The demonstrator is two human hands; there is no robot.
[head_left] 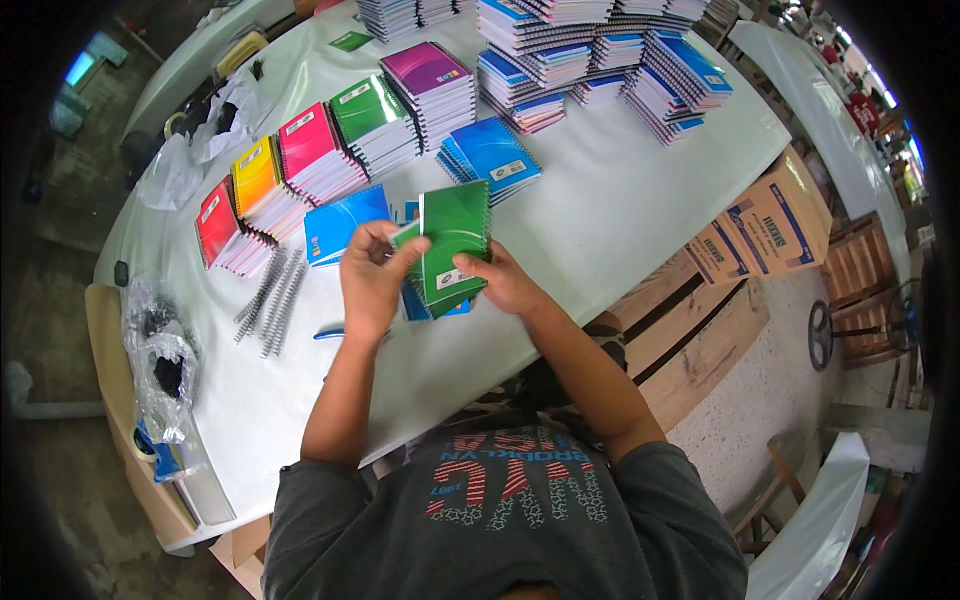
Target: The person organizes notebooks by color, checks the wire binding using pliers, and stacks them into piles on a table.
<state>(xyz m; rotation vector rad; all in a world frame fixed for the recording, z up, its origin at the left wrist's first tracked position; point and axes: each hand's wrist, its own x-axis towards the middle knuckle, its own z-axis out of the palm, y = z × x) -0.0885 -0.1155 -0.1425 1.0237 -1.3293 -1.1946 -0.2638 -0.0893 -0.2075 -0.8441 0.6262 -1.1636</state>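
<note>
A green spiral notebook (458,232) is held up over the near middle of the table, its wire binding on the right. My left hand (375,275) pinches its left side with thumb and fingers, where a cover or page edge stands apart from the rest. On the opposite side my right hand (507,282) grips the bound edge, thumb on the front. Blue notebooks (458,309) show partly beneath it. Just beyond my left hand lies another blue notebook (340,222). Loose wire spirals (275,300) and a thin blue tool (329,333) rest left of my forearm.
Stacked red (215,218), yellow (256,171), pink (308,138), green (366,108) and purple notebooks (427,68) form a slanting row. A small blue pile (498,165) and tall stacks (555,70) stand farther back. Plastic wrap (165,375) lies left; a cardboard carton (775,220) stands right.
</note>
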